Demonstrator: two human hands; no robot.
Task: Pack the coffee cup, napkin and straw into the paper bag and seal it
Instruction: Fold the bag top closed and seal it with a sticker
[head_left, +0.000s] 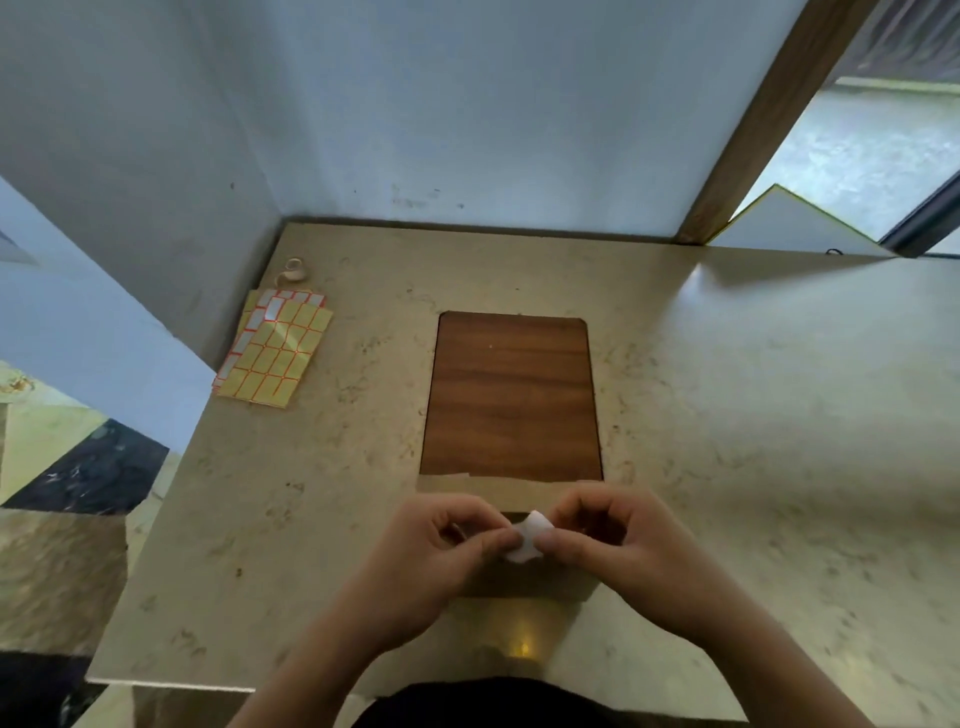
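Both hands — left hand (447, 540), right hand (613, 540) — pinching small white sticker (525, 538), above flat paper bag (511, 400), beige counter (727, 415)

Soft daylight pours in from the upper right, glare streaks the tabletop (727, 364), edges bend, everything's slightly soft.

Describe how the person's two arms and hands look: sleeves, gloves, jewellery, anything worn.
Both arms are bare as far up as the picture shows: no sleeves reach the forearms. The left hand and the right hand wear no gloves, and no rings, watch or bracelet show. At the bottom edge a dark garment covers the body between the arms.
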